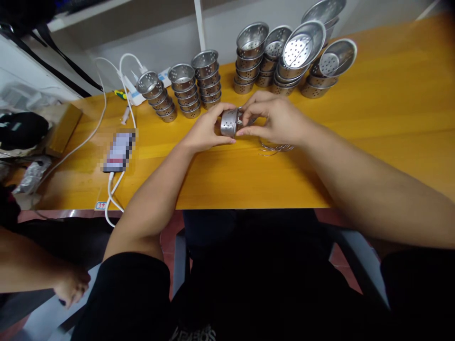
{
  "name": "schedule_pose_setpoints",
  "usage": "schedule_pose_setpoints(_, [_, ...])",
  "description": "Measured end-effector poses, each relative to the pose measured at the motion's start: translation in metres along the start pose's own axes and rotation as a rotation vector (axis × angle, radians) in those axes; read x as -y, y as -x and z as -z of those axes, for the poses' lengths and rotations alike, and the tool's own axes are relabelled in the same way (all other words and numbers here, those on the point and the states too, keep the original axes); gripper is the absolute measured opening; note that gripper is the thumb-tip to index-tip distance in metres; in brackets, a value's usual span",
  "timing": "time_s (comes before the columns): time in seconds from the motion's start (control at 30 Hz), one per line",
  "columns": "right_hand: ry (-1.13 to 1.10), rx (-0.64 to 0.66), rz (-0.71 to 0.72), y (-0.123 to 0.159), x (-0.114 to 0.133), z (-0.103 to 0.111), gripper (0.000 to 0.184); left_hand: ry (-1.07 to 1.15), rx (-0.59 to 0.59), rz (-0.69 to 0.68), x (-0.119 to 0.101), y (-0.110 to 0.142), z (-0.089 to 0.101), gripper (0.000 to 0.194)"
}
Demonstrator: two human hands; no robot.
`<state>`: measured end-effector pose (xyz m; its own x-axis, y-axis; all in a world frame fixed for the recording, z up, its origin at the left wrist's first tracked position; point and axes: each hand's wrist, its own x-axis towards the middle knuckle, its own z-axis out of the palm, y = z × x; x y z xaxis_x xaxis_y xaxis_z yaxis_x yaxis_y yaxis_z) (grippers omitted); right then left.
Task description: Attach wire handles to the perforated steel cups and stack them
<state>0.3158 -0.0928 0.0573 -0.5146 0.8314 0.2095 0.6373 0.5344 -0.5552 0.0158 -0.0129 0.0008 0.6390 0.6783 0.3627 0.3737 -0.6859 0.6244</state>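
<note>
A small perforated metal cup (229, 122) is tipped on its side above the table, its mouth turned to the right. My left hand (206, 127) grips it from the left, thumb below and fingers over the top. At the mouth, the fingers of my right hand (272, 116) are bent and pinched against the rim; whether they also hold something small inside is hidden. Several thin wire rings (277, 148) lie in a loose heap on the table, partly under my right hand.
Stacks of perforated cups (183, 90) stand behind my hands, with wider, leaning stacks (298, 57) at the back right. A phone (120, 150) with white cables lies left, near a power strip (137, 94). Another person's hand (73, 286) shows at lower left, below the yellow table (231, 184).
</note>
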Motion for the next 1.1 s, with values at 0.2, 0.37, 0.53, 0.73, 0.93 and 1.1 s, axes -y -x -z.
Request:
schedule_pose_setpoints(0.2, [-0.192, -0.039, 0.139, 0.008, -0.002, 0.017, 0.086, -0.043, -0.075, -0.029, 0.015, 0.002, -0.002, 0.127])
schedule_pose_setpoints(0.37, [-0.015, -0.19, 0.027, 0.011, -0.025, 0.026, 0.093, -0.113, -0.223, 0.016, 0.029, 0.0, 0.004, 0.114])
schedule_pose_setpoints(0.53, [0.164, -0.076, -0.066, 0.008, -0.068, 0.033, 0.071, 0.018, -0.326, 0.007, 0.049, -0.008, 0.004, 0.093])
schedule_pose_setpoints(0.73, [0.227, 0.118, -0.078, 0.002, -0.105, 0.033, 0.042, 0.124, -0.291, -0.066, 0.091, -0.015, -0.009, 0.114])
schedule_pose_setpoints(0.93, [0.074, -0.113, -0.049, 0.0, -0.082, 0.014, 0.043, 0.094, -0.302, -0.086, 0.102, -0.014, -0.014, 0.117])
schedule_pose_setpoints(1.1, [-0.003, -0.104, 0.035, -0.005, -0.065, -0.006, 0.038, 0.113, -0.228, -0.02, 0.087, -0.009, -0.01, 0.121])
